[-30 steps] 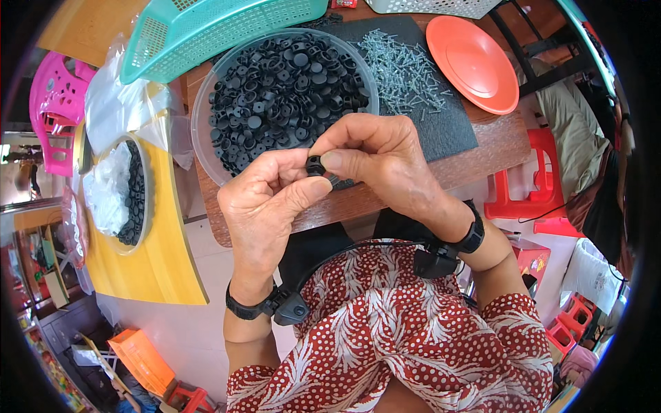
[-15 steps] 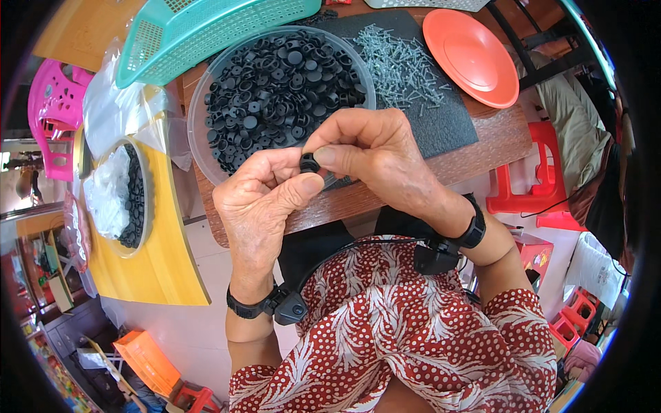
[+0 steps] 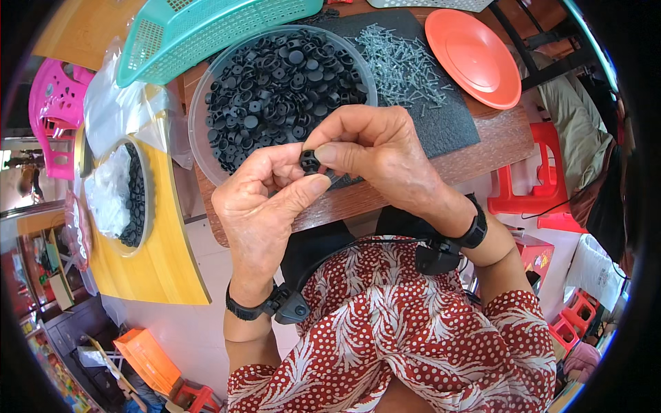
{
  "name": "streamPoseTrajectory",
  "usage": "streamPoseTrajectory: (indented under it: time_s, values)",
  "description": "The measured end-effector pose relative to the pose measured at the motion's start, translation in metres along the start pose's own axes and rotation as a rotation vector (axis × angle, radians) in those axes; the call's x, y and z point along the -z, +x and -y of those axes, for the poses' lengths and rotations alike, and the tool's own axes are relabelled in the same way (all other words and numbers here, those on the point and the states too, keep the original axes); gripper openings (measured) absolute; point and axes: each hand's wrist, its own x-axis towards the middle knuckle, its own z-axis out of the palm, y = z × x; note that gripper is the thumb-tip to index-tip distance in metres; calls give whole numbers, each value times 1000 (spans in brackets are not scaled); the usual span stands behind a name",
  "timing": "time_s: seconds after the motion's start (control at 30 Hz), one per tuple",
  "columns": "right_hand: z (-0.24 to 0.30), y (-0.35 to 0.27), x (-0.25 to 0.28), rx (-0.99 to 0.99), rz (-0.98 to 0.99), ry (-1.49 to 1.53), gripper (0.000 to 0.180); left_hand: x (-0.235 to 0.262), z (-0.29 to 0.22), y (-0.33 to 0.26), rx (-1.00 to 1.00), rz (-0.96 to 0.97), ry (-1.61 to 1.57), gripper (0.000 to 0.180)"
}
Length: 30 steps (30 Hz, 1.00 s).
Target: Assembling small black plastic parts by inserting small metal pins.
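Observation:
Between the fingertips of both hands is a small round black plastic part [image 3: 309,162], its underside or inner face toward me. My left hand [image 3: 265,189] pinches it from the left with thumb and forefinger. From the right, my right hand [image 3: 375,148] grips it between thumb and bent forefinger. Just beyond the hands stands a clear round tub [image 3: 195,138] heaped with similar black plastic caps and rings [image 3: 282,89]. A pile of silver screws [image 3: 403,65] lies on a dark mat [image 3: 447,127] to the right of the tub.
An orange plate [image 3: 475,62] rests at the far right, a green basket [image 3: 206,38] at the far left. On a yellow table [image 3: 165,268] to the left sit plastic bags [image 3: 124,117] and a second tub of black parts [image 3: 135,199]. Red stools [image 3: 527,186] stand right.
The black part has turned slightly between my fingers, so more of its inner face shows. Both hands stay nearly in the same place.

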Motion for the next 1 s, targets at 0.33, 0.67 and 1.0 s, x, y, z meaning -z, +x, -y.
streamPoseTrajectory:
  time_s: [0.33,0.67,1.0]
  values:
    - [-1,-2,0,36,-12,-32,7,-2,0,-1,-47,-25,0,37]
    - [-6,-1,-1,63,-22,-32,7,-1,-1,2,26,-17,-36,35]
    - [-7,-2,-3,134,-37,-94,6,3,-5,7,57,24,3,26]
